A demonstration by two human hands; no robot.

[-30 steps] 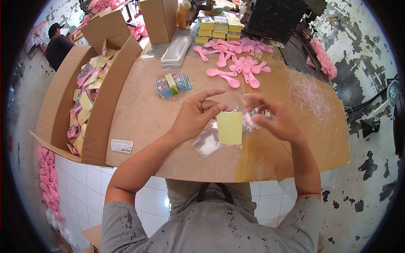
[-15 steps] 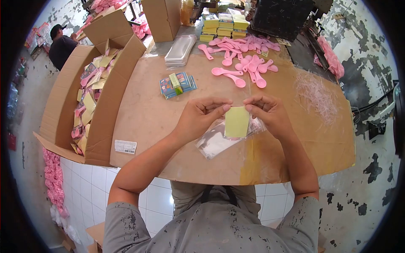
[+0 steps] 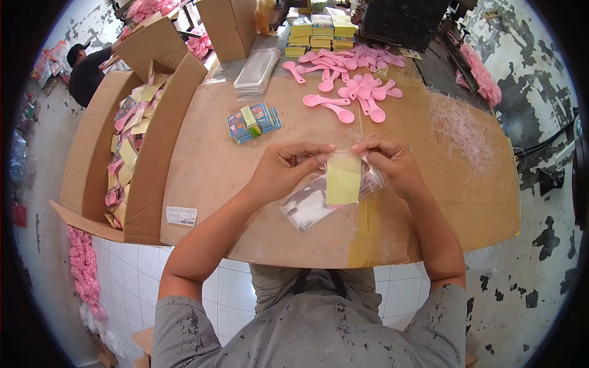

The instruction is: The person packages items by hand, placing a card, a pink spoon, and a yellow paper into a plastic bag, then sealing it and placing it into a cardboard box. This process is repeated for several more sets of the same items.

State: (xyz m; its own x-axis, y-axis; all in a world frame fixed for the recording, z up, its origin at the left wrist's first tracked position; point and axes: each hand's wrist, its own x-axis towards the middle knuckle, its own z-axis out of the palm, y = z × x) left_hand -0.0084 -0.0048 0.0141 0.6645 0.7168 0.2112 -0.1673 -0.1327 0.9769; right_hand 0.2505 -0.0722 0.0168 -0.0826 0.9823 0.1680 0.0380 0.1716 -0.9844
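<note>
Between my hands hangs a small clear bag [image 3: 343, 154] with a yellow card [image 3: 343, 179] inside. My left hand [image 3: 293, 165] pinches its top left corner, fingers closed. At the top right corner, my right hand [image 3: 392, 164] is pinched on the same bag. Beneath lie flat clear bags [image 3: 305, 207] and crumpled clear plastic [image 3: 373, 181], partly hidden by the card and my right hand. Farther back are loose pink spoons [image 3: 336, 109] and a banded stack of blue cards [image 3: 253, 122].
An open carton [image 3: 147, 178] holding packed pink and yellow items stands at the left. Clear trays [image 3: 256, 70], stacked card bundles [image 3: 322, 30] and a black box [image 3: 396, 24] are at the back. Pink-white shreds [image 3: 463, 135] lie right. A person [image 3: 89, 73] is far left.
My right hand has come in from the right and closed on the bag's top corner. The yellow card now sits lower inside the bag. The person far left has an arm stretched out.
</note>
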